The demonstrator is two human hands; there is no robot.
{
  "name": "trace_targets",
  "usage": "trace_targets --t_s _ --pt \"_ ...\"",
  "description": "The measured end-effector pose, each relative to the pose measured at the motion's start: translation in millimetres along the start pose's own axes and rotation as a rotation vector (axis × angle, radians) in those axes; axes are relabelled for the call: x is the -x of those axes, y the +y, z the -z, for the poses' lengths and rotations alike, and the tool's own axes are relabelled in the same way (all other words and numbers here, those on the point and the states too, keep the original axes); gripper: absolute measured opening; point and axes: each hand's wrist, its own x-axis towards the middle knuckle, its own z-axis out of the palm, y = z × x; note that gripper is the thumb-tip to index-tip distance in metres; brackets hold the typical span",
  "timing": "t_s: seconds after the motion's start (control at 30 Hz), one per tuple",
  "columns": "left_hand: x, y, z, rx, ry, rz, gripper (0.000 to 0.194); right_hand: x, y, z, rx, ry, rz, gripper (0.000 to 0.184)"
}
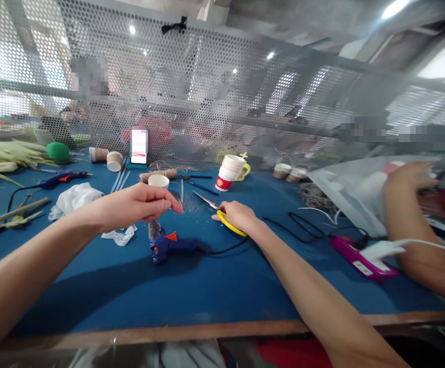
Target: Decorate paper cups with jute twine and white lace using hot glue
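My right hand (238,215) is closed around the yellow handles of a pair of scissors (212,202), whose blades point to the far left. Over the middle of the table, my left hand (146,204) hangs with its fingers loosely bent and nothing visible in them. Just below it lies a blue hot glue gun (174,246) with an orange trigger and a grey, crusted nozzle end. Behind the left hand stands a white paper cup (158,181), partly covered by the hand. Small pale crumbs are scattered between my two hands.
Farther back stand stacked paper cups (228,174) with a yellow-green handle and a phone (138,145). A second glue gun (63,178) and white cloth (77,198) lie left. At right are a purple power strip (360,258) and another person's arm (410,220). Perforated metal screen (215,92) closes the back.
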Motion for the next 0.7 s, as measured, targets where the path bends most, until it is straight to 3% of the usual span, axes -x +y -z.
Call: trace_targets --t_s 0.1,0.2,0.27,0.3,0.37,0.4,0.53,0.63,0.7 --pt "5 1 -9.6 -0.110 -0.107 0.074 0.019 2 3 10 0.012 -0.065 0.008 0.036" --pt "3 -4 -33.3 -0.128 -0.195 0.113 0.014 19 -6 28 -0.028 -0.052 0.051 0.034" --pt "-2 -7 -50.1 -0.135 -0.115 0.072 0.016 42 -17 39 -0.103 -0.026 0.128 0.030" --pt "-6 -9 -57.2 -0.125 -0.030 0.038 0.020 56 -24 42 -0.192 -0.058 0.209 0.029" --pt "-13 -11 -67.4 -0.184 0.152 -0.045 0.022 83 -36 43 -0.646 -0.360 0.466 0.040" --pt "-16 -12 -70.5 -0.228 0.207 -0.086 0.022 93 -41 41 -0.817 -0.466 0.514 0.044" --pt "-22 -18 -74.3 -0.475 0.281 -0.318 0.020 111 -50 23 -1.198 -0.502 0.407 0.042" --pt "-22 -22 -69.8 -0.716 0.248 -0.515 0.015 108 -49 16 -1.243 -0.574 0.357 0.038" --pt "-21 -22 -63.5 -0.799 0.212 -0.617 0.021 106 -48 17 -1.240 -0.626 0.370 0.037"
